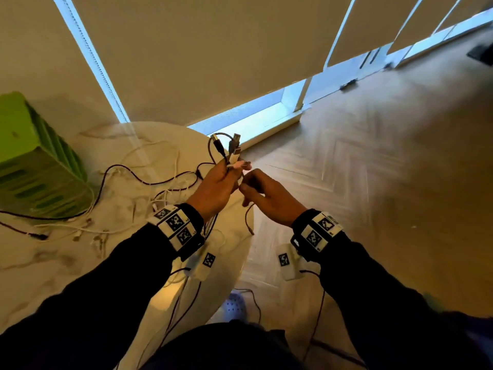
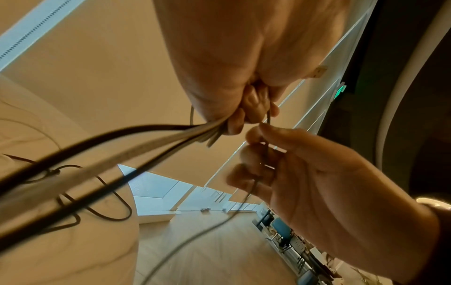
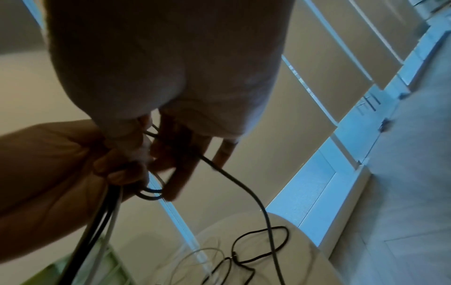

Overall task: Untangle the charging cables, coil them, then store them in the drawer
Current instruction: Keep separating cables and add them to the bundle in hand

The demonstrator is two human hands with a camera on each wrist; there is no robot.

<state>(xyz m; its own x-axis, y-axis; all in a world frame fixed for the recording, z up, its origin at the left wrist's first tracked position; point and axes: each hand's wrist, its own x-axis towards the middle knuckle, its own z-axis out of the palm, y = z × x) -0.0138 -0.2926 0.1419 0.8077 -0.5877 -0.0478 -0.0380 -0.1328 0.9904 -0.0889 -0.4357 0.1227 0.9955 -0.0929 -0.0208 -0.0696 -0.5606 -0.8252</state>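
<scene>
Above the round table's right edge, my left hand grips a bunch of charging cables, their plug ends sticking up from the fist. The black and white cables trail from that fist down to the table. My right hand is just right of it, fingers curled, pinching one thin dark cable that hangs below. More black and white cables lie tangled on the marble tabletop. In the right wrist view the dark cable runs from my fingers down to loops on the table.
A green drawer unit stands on the table's left side. The wooden floor lies to the right, with windows and blinds behind. Thin leads from the wrist cameras hang below my arms.
</scene>
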